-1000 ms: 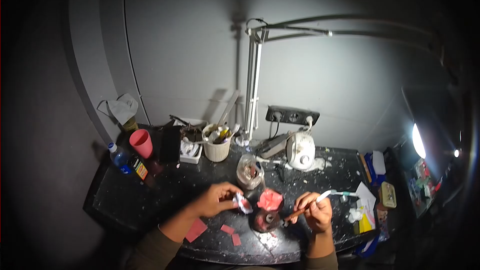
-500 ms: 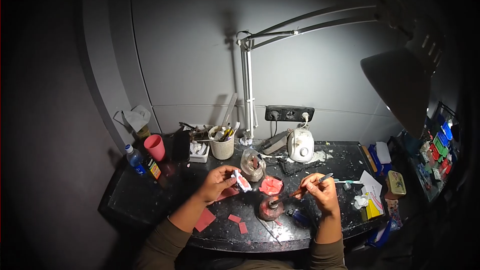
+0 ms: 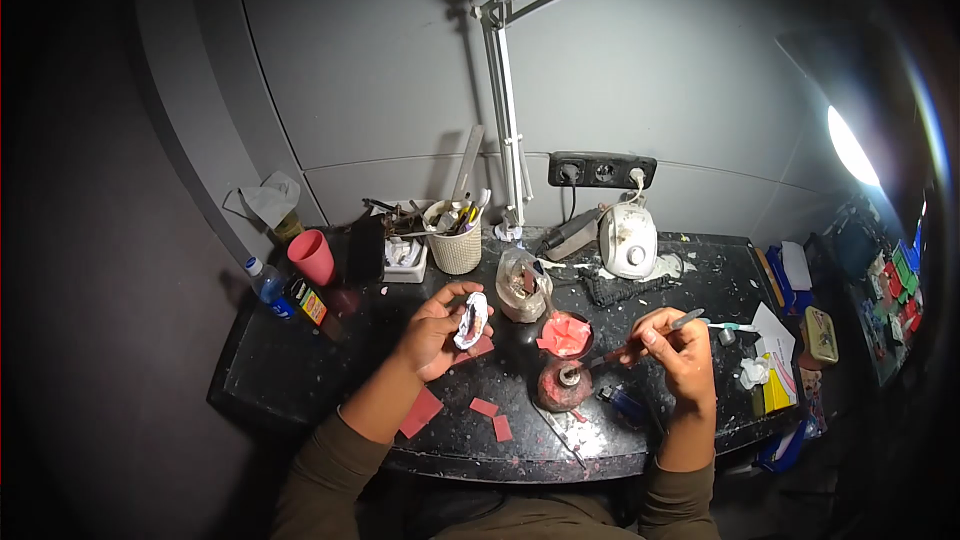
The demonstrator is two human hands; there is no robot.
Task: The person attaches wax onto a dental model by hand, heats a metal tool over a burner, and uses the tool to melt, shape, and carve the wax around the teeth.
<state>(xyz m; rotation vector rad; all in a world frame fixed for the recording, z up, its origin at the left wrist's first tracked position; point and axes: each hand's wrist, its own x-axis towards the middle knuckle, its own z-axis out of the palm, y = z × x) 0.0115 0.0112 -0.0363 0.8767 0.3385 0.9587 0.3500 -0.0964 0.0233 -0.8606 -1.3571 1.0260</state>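
My left hand holds a white piece with a pinkish inner area, pinched between thumb and fingers. Between the thumb and fingers of my right hand is a thin tool with a reddish-brown handle, its tip over the top of a small round burner. Any flame there cannot be made out. Just behind the burner, a dark dish holds pink wax pieces. Flat pink sheets and smaller strips lie front left. Another slim tool rests before the burner.
Behind stand a clear jar, a tool-filled white cup and a white machine. A pink cup and blue bottle are at left. A blue lighter, papers and a lamp are at right.
The white piece in my left hand has been turned more upright. My right hand has brought the tool's tip to the burner top. The camera view has shifted.
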